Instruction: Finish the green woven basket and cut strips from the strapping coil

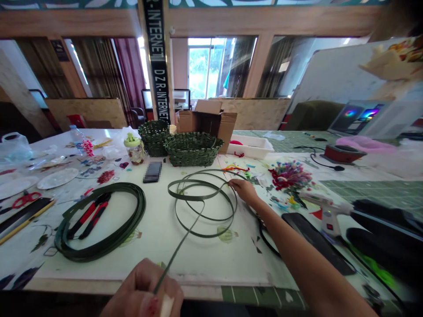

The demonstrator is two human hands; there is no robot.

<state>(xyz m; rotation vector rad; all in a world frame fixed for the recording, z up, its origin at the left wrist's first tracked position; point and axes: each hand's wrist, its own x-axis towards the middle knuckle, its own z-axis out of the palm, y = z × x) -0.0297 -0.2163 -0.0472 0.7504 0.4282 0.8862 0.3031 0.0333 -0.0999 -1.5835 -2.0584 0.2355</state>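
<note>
My left hand (145, 286) is closed at the table's front edge, pinching one end of a long, thin green weaving strip (193, 197). From there the strip runs up and away into several loose loops at the middle of the table. On the far right side of those loops, my right hand (243, 190) has its fingers pressed together on the strip. To the left lies a thicker coil of green strips (141, 207), with red-and-black-handled pliers (94, 215) inside its ring. Behind the loops stand two woven green baskets, a wide one (193, 149) and a taller one (153, 138).
A cardboard box (228, 127) and a white tray (261, 147) stand behind the baskets. Right of my forearm are a glue gun (327, 211), a black phone (317, 242) and colourful stems (291, 174). Red scissors (26, 199) and a green-lidded cup (134, 149) are on the left.
</note>
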